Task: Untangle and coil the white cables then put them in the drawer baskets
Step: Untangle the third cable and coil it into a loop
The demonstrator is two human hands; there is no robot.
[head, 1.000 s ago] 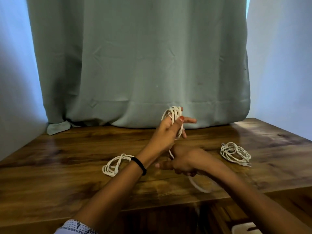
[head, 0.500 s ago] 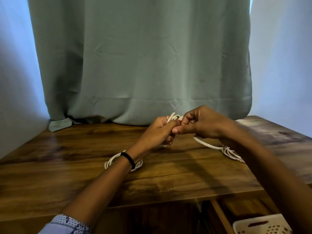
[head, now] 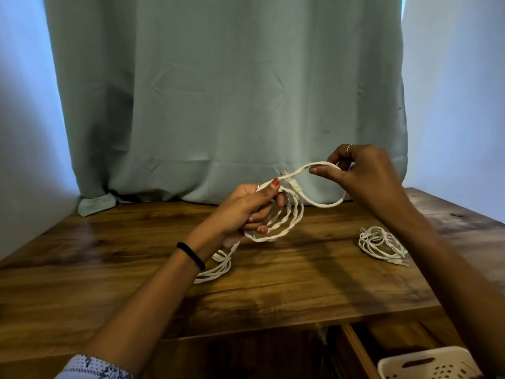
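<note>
Green curtain (head: 226,99) fills upper frame. Wooden table (head: 273,283) spans lower half. Left hand (head: 246,209), frame centre, fingers curled round coiled white cable (head: 276,228), loops hanging below fist, above table. Right hand (head: 363,176), centre right, pinches free end loop of same cable. Second coil (head: 382,244) lies on table at right; third coil (head: 216,269) under left wrist. White basket (head: 426,365), lower right corner, in open drawer.

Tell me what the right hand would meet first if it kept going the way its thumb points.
Probably the left hand, which grips the coiled white cable; the right hand points leftward along the strand it pinches.
</note>
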